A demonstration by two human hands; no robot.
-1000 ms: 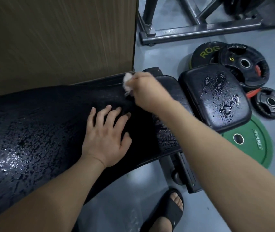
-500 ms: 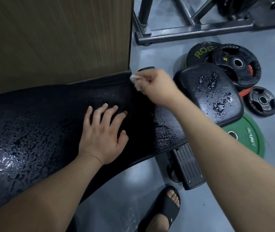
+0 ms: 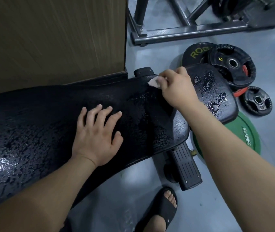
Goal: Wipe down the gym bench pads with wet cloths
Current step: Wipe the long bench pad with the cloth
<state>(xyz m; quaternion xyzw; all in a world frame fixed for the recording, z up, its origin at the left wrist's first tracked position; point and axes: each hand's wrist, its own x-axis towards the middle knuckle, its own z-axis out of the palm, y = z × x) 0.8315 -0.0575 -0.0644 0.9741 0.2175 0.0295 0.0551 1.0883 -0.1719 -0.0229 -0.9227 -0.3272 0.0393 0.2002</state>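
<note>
A long black bench pad (image 3: 33, 124) runs from the left edge to the middle, wet and cracked on top. Beyond its far end sits a smaller black seat pad (image 3: 217, 91) beaded with water. My right hand (image 3: 177, 87) grips a small white cloth (image 3: 153, 82) and holds it against the far end of the long pad. Only a bit of the cloth shows past the fingers. My left hand (image 3: 98, 134) rests flat on the middle of the long pad with its fingers spread.
A wooden panel (image 3: 53, 37) stands against the pad's far side. Black weight plates (image 3: 230, 64), a small black plate (image 3: 258, 101) and a green plate (image 3: 240, 134) lie on the grey floor at right. A steel rack base (image 3: 188, 32) crosses the top. My sandalled foot (image 3: 160, 213) is below.
My right hand has slid the cloth along the long pad toward its far end, to the right. My left hand has stayed planted on the pad.
</note>
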